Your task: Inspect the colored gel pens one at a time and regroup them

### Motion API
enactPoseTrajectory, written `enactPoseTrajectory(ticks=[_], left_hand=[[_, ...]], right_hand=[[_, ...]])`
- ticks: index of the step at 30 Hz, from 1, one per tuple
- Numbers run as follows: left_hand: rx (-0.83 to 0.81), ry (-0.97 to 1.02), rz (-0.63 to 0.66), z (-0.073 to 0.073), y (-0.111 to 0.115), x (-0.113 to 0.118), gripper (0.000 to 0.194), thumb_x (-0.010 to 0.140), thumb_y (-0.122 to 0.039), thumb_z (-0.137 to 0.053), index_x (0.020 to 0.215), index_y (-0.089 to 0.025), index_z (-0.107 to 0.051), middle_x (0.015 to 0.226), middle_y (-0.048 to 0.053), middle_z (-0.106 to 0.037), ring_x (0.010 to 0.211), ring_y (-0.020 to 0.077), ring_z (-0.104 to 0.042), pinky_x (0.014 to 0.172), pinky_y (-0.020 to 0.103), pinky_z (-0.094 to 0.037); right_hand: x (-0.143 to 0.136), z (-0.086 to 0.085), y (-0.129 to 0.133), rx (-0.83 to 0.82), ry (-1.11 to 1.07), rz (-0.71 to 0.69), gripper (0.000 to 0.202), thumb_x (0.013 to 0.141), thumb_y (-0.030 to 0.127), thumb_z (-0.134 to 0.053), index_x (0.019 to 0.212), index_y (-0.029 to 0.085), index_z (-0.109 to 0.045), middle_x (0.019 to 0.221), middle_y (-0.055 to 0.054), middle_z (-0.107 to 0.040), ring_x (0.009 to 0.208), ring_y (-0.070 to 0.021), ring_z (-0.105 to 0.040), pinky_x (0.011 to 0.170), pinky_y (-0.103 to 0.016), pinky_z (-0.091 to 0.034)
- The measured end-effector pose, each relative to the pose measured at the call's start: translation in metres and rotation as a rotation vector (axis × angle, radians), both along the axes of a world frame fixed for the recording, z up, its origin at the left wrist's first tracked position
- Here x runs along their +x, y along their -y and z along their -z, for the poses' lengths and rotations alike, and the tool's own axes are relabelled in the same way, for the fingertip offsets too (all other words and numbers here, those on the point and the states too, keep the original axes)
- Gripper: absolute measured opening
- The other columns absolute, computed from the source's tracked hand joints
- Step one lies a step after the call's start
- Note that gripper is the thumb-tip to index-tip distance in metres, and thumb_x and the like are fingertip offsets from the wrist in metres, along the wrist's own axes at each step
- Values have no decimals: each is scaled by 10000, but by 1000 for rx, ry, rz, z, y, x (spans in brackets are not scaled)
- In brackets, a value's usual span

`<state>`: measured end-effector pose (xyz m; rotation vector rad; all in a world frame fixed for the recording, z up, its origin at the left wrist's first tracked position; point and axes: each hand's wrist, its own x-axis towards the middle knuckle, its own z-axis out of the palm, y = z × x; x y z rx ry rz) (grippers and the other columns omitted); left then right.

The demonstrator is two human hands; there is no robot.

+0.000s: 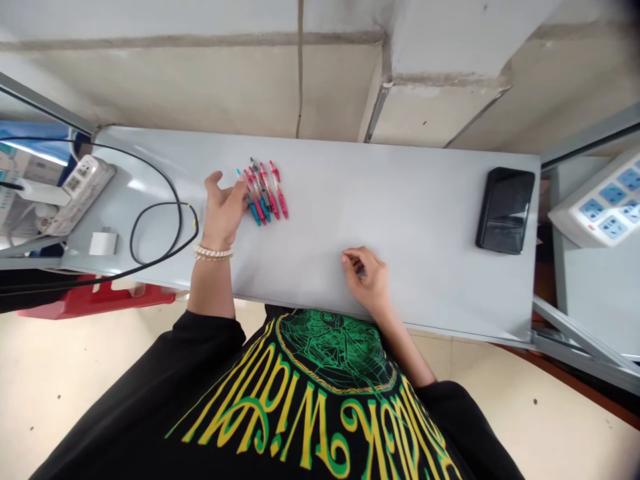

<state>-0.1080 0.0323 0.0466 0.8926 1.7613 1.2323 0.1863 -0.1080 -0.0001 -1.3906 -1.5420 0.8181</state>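
Observation:
Several red and blue pens [265,190] lie bunched side by side on the grey table [400,200], left of its middle. My left hand [224,208], with a bead bracelet at the wrist, is at the left edge of the bunch, fingers spread and touching the nearest pens without gripping any. My right hand [367,277] rests near the table's front edge with its fingers curled in; nothing shows in it.
A black phone [505,210] lies at the table's right end. At the left end are a white power strip [80,190], a small white charger [103,243] and a looped black cable [160,227]. Another power strip [600,207] sits on the neighbouring table at right.

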Motion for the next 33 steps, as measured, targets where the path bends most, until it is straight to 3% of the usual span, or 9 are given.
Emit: enactPoseTrajectory(ticks=[3,5,8,12,15,18,22,28,33], left_hand=[[-97,-299,99,-1,-3,8,795,800,-582,-900,1389,-239,-491,1113,82,-702,1117,319,-708,1015,468,-511],[-98,-495,155,-1,-9,18,892,697,-446,-992,1392,-193,-493,1245,153,-676,1282,416,-639,1145,551,-437],[-39,-613,199,0,-21,39,786,660,-230,-968,1300,-149,-520,1326,190,-646,1458,492,-496,1246,586,-340],[-138,-723,320,2,-32,68,675,630,-65,-854,1211,-150,-522,1215,217,-693,1371,533,-582,1167,601,-432],[-81,-880,417,6,-32,82,536,678,-64,-760,1145,-166,-517,1083,225,-715,1190,528,-677,1048,631,-499],[65,-692,510,12,-23,95,349,689,-102,-722,951,-220,-524,758,59,-656,785,351,-720,794,480,-584],[405,-144,506,15,2,119,380,731,-122,-685,1080,-225,-576,839,11,-677,535,138,-564,479,273,-465],[577,98,535,14,40,148,248,834,-166,-754,1028,-219,-609,840,-3,-675,620,120,-626,588,272,-568],[717,114,529,16,56,155,218,869,-158,-799,977,-221,-620,821,-4,-706,763,146,-725,773,316,-633]], right_hand=[[1,0,-1,-14,0,-16,170,1026,279,-584,1003,187,-724,859,-36,-733,664,-115,-639,609,-248,-540],[1,1,-2,-28,-3,-34,171,1027,273,-573,1002,191,-721,872,-39,-734,675,-118,-640,621,-253,-538],[1,3,-3,-24,-2,-58,175,1028,264,-559,1000,192,-715,887,-49,-738,695,-129,-647,645,-268,-538],[-2,7,-3,-17,29,-79,185,1037,260,-545,997,187,-710,913,-66,-745,734,-142,-661,697,-282,-554],[-4,10,-3,-37,51,-102,194,1045,261,-525,1010,188,-701,924,-68,-743,765,-151,-671,727,-288,-565],[-4,11,-4,-87,35,-114,190,1042,256,-541,1150,172,-673,970,-73,-743,790,-157,-682,775,-305,-586],[-3,3,-13,-95,67,-135,494,995,266,-639,1450,146,-490,1198,-135,-707,991,-211,-702,927,-405,-619],[-15,-5,-41,7,109,-158,962,839,248,-816,1612,141,-254,1552,-247,-507,1460,-362,-526,1211,-574,-506],[-32,6,-52,139,107,-178,703,897,167,-691,1525,96,-383,1559,-267,-513,1441,-348,-549,1212,-577,-517]])
